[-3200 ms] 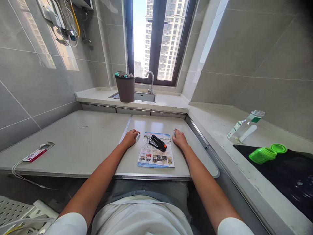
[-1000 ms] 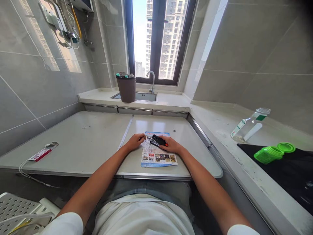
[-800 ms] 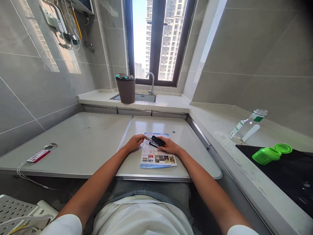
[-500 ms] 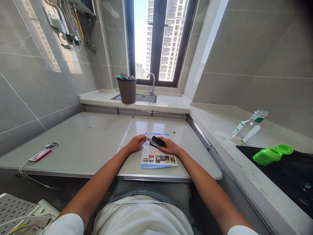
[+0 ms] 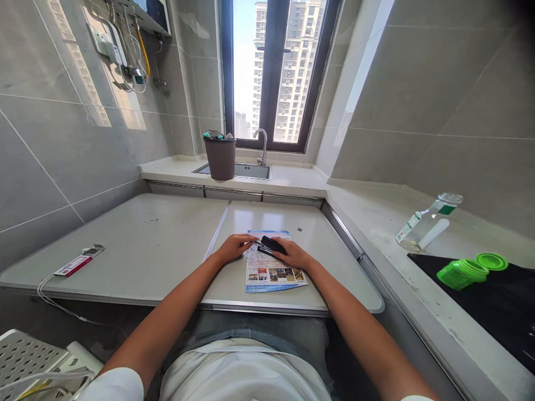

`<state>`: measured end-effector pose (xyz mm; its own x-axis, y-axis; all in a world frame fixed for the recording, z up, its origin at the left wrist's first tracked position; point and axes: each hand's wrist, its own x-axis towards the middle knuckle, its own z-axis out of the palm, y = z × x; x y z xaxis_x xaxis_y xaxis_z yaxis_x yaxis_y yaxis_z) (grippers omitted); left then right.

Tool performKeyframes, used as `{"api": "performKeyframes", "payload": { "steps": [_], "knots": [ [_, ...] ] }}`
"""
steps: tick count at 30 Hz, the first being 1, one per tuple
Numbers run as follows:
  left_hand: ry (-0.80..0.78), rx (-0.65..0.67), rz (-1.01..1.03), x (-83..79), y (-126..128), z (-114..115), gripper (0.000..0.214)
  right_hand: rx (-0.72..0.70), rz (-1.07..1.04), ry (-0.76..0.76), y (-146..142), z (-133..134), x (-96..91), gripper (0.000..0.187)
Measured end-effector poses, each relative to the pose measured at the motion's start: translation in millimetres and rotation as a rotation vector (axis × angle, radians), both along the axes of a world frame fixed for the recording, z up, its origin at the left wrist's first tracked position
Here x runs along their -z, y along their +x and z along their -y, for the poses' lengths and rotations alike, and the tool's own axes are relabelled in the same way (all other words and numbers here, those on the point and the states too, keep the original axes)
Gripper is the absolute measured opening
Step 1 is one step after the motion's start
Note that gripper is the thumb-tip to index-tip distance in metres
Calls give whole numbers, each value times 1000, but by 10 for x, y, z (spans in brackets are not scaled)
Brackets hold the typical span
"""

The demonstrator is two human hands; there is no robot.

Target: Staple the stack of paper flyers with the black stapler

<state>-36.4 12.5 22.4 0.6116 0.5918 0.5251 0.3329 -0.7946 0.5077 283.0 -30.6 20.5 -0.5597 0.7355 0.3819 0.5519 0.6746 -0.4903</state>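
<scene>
**Both hands meet at the stapler on the leaflet**

Your right hand (image 5: 292, 255) lies over the rear of the black stapler (image 5: 271, 245), fingers curled down around its body so that only the front half shows. The stapler sits on the upper left part of the printed leaflet (image 5: 275, 273), pointing left and slightly away from you.

Your left hand (image 5: 234, 247) comes in from the other side, knuckles up and fingers pressed close together. Its fingertips reach the leaflet's upper left edge, right at the stapler's nose. You cannot tell from this angle whether those fingertips pinch the paper or only press on it (they are small and partly hidden by the stapler).

The leaflet lies flat on the pale table (image 5: 167, 245), just right of the seam between the two table leaves and close to the edge nearest you.

Further off:
- Well to your left, a red and white device (image 5: 79, 260) with a white cable lies near the table's edge.
- Beyond the table, a brown bin (image 5: 220, 157) stands beside the sink (image 5: 246, 170) and its faucet (image 5: 262, 146), under the window.
- On your right, a clear bottle (image 5: 426, 228) lies on its side on the counter, with a green stack of lids (image 5: 463, 273) near it on a black surface.
</scene>
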Motion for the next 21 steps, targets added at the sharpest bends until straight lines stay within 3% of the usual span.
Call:
{"api": "performKeyframes", "payload": {
  "steps": [14,21],
  "knots": [
    [-39,-92,-166,5,-19,10,42,-34,34,17,-31,53,-64,57],
    [-37,-118,-225,-8,-8,-2,28,-26,60,24,-32,92,-100,58]
  ]
}}
